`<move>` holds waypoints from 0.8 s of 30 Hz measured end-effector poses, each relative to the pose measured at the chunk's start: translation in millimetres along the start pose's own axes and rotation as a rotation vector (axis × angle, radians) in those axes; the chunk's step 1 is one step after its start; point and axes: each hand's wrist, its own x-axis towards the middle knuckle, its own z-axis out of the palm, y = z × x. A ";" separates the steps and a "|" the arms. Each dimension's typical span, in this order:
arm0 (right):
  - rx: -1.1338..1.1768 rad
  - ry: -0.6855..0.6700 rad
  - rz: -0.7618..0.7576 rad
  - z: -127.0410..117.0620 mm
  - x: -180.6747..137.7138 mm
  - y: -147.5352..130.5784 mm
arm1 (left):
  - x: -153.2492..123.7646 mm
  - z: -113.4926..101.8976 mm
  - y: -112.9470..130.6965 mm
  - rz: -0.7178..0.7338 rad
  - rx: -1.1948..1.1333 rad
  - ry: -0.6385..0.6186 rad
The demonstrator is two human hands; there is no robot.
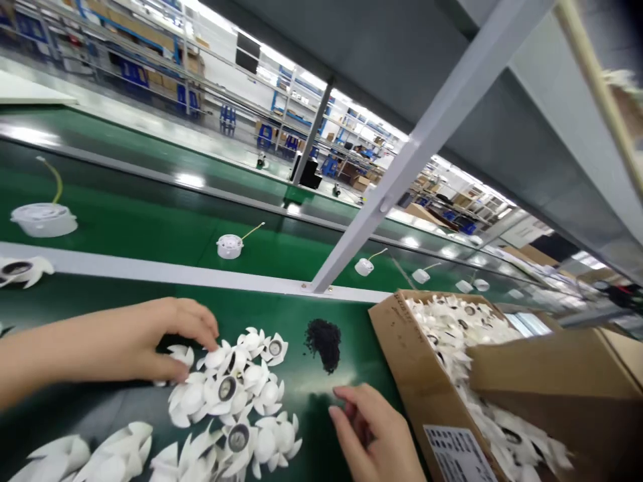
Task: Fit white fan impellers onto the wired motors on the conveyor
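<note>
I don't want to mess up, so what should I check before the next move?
1. Left hand by the loose white fans: ok, its fingertips are at the pile.
2. Left hand gripping a fan: cannot tell.
3. Right hand free: ok, nothing shows between its fingertips.
4. Black bits apart from the loose white fans: ok, there's a gap.
5. All fans in the box in view: not ok, cardboard hides some.
</note>
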 end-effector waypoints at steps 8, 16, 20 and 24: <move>-0.153 0.016 -0.030 8.0 10.0 23.6 | 5.9 -11.4 1.1 0.170 -0.032 -0.119; -0.362 -0.023 -0.165 26.1 43.3 8.1 | -0.2 -23.7 -5.1 0.122 0.044 -0.080; -0.467 -0.064 -0.276 32.6 54.8 6.5 | -3.5 -28.3 -4.9 0.069 0.095 -0.148; -0.552 -0.107 -0.344 31.7 63.2 5.9 | -1.0 -23.7 -7.1 0.096 0.056 -0.146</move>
